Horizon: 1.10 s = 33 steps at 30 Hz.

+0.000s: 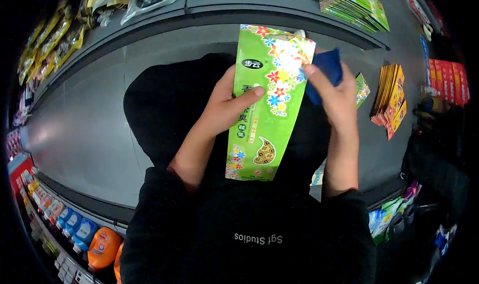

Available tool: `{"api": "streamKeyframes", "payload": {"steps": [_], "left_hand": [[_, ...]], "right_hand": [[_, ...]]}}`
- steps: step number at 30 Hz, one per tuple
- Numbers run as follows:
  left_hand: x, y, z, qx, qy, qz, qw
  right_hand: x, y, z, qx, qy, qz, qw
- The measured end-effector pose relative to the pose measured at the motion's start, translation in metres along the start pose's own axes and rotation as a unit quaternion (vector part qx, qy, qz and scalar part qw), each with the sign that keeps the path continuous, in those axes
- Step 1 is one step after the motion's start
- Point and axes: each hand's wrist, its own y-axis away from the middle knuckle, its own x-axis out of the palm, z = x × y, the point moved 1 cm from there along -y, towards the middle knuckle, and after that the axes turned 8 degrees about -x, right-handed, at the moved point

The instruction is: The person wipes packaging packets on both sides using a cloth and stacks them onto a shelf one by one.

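Observation:
A long green packet (pixel 267 119) with printed flowers and an oval black logo is held upright over my lap. My left hand (pixel 224 102) grips its left edge, with the thumb lying across the front. At the packet's upper right edge is my right hand (pixel 337 97), its thumb near the flower print. Dark blue cloth (pixel 327 69) shows between the fingers of my right hand and behind the packet's edge. Whether this hand grips the packet, the cloth or both is hard to tell.
A stack of green packets (pixel 355 7) lies on the grey shelf (pixel 214 15) at the top. Orange packets (pixel 391 97) and a small green packet (pixel 361 89) are at right. Bottles (pixel 104 246) line the lower left shelf; red boxes (pixel 449 79) stand far right.

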Motion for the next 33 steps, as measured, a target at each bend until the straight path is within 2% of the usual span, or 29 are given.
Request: {"api": "streamKeyframes", "payload": {"steps": [2, 5, 6, 8, 9, 10, 11, 12, 14, 15, 16, 18, 20, 22, 24, 26, 27, 30, 32, 33], "left_hand": [[0.002, 0.002, -0.004, 0.011, -0.005, 0.001, 1.000], [0.004, 0.004, -0.006, 0.013, -0.033, -0.020, 0.999], [0.005, 0.004, -0.006, 0.008, -0.041, -0.017, 0.999], [0.009, 0.007, -0.008, 0.002, -0.047, -0.010, 0.999], [0.012, 0.010, -0.011, -0.001, -0.064, -0.001, 0.998], [0.015, 0.013, -0.013, -0.005, -0.081, 0.008, 0.997], [0.017, 0.014, -0.015, -0.019, -0.065, 0.029, 0.997], [0.016, 0.016, -0.014, -0.019, -0.064, 0.028, 0.997], [0.011, 0.018, -0.010, 0.068, -0.173, 0.006, 0.983], [0.011, 0.020, -0.007, 0.119, -0.165, 0.001, 0.979], [0.009, 0.020, -0.006, 0.119, -0.165, 0.000, 0.979], [0.007, 0.018, -0.002, 0.086, -0.063, 0.035, 0.994], [0.013, 0.016, 0.003, 0.098, -0.045, 0.029, 0.994], [0.021, 0.018, -0.007, 0.017, -0.051, 0.059, 0.997], [0.021, 0.018, -0.010, 0.015, -0.073, 0.058, 0.996], [0.014, 0.017, -0.006, 0.110, -0.165, 0.042, 0.979], [0.014, 0.017, -0.006, 0.109, -0.166, 0.040, 0.979], [0.019, 0.019, -0.005, 0.099, -0.097, 0.041, 0.989], [0.025, 0.018, -0.007, 0.017, -0.066, 0.057, 0.996], [0.029, 0.019, -0.009, 0.017, -0.045, 0.059, 0.997]], "right_hand": [[-0.006, -0.003, 0.008, -0.027, -0.029, -0.075, 0.996], [-0.009, -0.002, 0.022, -0.102, -0.049, -0.092, 0.989], [0.000, -0.001, 0.025, -0.100, -0.045, -0.091, 0.990], [0.016, -0.003, 0.031, -0.265, 0.051, -0.054, 0.961], [0.018, -0.009, 0.032, -0.379, 0.196, -0.002, 0.904], [0.025, -0.014, 0.033, -0.470, 0.244, 0.034, 0.847], [0.031, -0.015, 0.031, -0.484, 0.284, 0.068, 0.825], [0.037, -0.015, 0.030, -0.496, 0.322, 0.102, 0.800], [0.046, 0.002, 0.034, -0.446, 0.320, 0.169, 0.819], [0.047, 0.009, 0.032, -0.457, 0.330, 0.194, 0.803], [0.048, 0.016, 0.033, -0.441, 0.324, 0.235, 0.804], [0.046, 0.021, 0.031, -0.456, 0.313, 0.243, 0.797], [0.037, 0.010, 0.034, -0.462, 0.355, 0.207, 0.786], [0.033, -0.008, 0.044, -0.448, 0.403, 0.155, 0.783], [0.035, -0.010, 0.041, -0.440, 0.377, 0.158, 0.800], [0.038, 0.004, 0.042, -0.441, 0.359, 0.200, 0.798], [0.039, 0.012, 0.038, -0.431, 0.350, 0.223, 0.801], [0.036, 0.013, 0.039, -0.441, 0.344, 0.216, 0.800], [0.031, -0.001, 0.044, -0.424, 0.389, 0.158, 0.802], [0.029, -0.007, 0.043, -0.424, 0.389, 0.136, 0.806]]}}
